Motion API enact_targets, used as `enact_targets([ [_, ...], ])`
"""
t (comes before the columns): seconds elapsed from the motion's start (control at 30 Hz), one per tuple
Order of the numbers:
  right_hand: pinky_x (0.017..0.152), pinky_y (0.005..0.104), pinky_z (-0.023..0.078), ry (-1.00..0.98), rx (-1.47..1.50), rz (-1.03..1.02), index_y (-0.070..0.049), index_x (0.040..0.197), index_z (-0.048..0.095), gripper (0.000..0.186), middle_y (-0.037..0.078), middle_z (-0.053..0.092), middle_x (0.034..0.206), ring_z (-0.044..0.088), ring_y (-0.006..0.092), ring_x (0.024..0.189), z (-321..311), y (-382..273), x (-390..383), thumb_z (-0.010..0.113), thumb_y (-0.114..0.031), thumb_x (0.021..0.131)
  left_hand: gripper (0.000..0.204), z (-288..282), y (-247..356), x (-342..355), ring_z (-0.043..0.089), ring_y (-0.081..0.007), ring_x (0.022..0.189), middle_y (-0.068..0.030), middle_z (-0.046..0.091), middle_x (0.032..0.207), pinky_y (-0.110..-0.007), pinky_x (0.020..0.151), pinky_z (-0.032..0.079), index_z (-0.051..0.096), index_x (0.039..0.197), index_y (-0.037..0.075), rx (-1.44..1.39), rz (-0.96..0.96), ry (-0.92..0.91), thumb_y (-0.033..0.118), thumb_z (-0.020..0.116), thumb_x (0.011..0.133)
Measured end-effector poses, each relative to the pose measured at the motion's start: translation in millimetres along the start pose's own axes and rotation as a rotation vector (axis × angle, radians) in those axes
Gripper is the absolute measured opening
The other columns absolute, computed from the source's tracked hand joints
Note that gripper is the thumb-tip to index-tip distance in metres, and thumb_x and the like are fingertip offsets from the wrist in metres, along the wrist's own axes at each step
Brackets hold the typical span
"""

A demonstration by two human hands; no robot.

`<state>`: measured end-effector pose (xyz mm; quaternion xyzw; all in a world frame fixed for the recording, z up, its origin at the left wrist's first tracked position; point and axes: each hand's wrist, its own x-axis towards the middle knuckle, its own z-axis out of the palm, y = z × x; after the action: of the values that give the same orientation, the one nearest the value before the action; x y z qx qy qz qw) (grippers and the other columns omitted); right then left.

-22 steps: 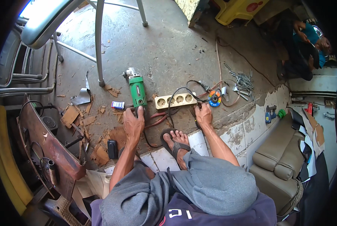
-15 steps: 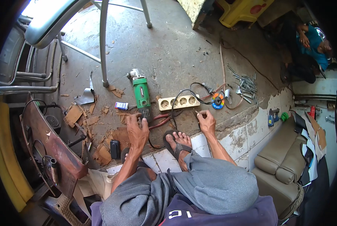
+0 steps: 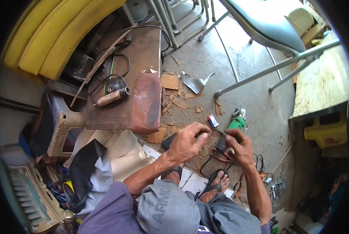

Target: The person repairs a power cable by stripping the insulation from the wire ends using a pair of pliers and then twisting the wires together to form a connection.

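My left hand is raised over the floor litter, fingers curled and thumb close to the index finger. Whatever it may hold is hidden. To its right, my right hand is closed in a pinch; a thin dark piece shows by its fingertips, too small to name. Beyond the hands, a small white, blue and red box lies on the floor. A green angle grinder rests just past my right hand, which partly covers it. Red-handled pliers lie below, between the hands and my right foot.
A brown board at left carries cables and a wooden-handled tool. Metal-legged chairs stand ahead. Torn brown scraps and a bent metal sheet litter the floor. Loose bolts lie at right.
My view has swung left, bringing the board and yellow cushions further in. Both hands have come up from near the floor and closer together; the right hand has left the power strip's side.
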<state>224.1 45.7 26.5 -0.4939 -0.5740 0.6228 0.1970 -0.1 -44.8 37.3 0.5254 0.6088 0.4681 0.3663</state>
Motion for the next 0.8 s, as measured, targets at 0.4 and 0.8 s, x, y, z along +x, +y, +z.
enact_targets([
  [0.4,0.082,0.0315,0.059,-0.103,-0.142,-0.398,-0.001,0.128,0.061,0.040,0.012,0.070,0.107,0.071,0.0194,0.097,70.9,-69.4,7.4,0.072,-0.002,0.090,0.030,-26.5,-11.0,-2.0,0.069,-0.0163,0.095,-0.0108,0.069,0.106,-0.031,0.081,0.061,0.059,0.126,-0.004,-0.744,-0.292,-0.031,0.008,0.066,0.099],
  [0.8,0.074,0.0356,0.057,0.450,-0.569,-0.091,0.002,0.120,0.064,0.035,0.018,0.070,0.102,0.072,0.0276,0.088,-64.7,130.3,-94.8,0.071,-0.011,0.088,0.027,39.8,-9.6,20.6,0.073,-0.0284,0.094,-0.0191,0.067,0.112,-0.038,0.077,0.065,0.058,0.124,-0.001,-1.200,-0.613,-0.274,0.004,0.057,0.097],
])
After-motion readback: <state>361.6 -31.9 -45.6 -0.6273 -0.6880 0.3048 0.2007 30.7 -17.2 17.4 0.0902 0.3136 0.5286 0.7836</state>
